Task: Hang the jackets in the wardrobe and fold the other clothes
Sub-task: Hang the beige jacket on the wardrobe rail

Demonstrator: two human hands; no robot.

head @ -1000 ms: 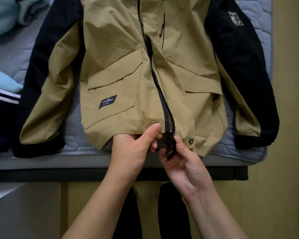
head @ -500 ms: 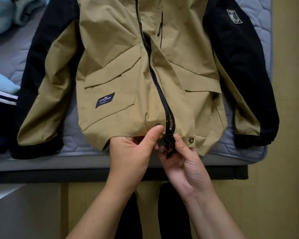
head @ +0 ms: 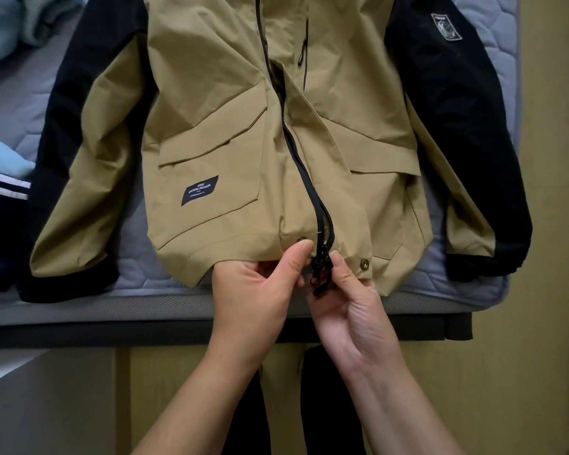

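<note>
**Head view: jacket flat on mattress, both hands at zip base**

Head view, the only view supplied.

1. The jacket (head: 230,133), tan in the body with black sleeves, lies front-up on a grey quilted mattress (head: 138,267). Its hem reaches the near edge and both sleeves are spread outward. The collar is cut off by the top of the frame.
2. A black front zip (head: 304,178) runs down the middle of the jacket to the hem. A narrow gap shows between its two sides just above the zip slider (head: 321,266). How far up the teeth are joined cannot be told.
3. The left hand (head: 257,290) pinches the hem just left of the zip. The thumb lies on top of the cloth and the curled fingers are tucked beneath it.
4. The right hand (head: 352,310) has its fingers curled, and the thumb and fingertips pinch the slider and its hanging pulls at the hem. The two hands almost touch.
5. A brass snap button (head: 364,264) sits on the hem beside the right hand. A second snap (head: 301,239) shows just above the left thumb.
6. A dark label patch (head: 200,190) is sewn on the lower pocket. A badge (head: 445,26) is on the upper part of one black sleeve.
7. At the left edge lie a light blue garment (head: 4,159) and a dark garment with white stripes (head: 0,192). A pale teal garment (head: 7,24) lies in the top-left corner.
</note>
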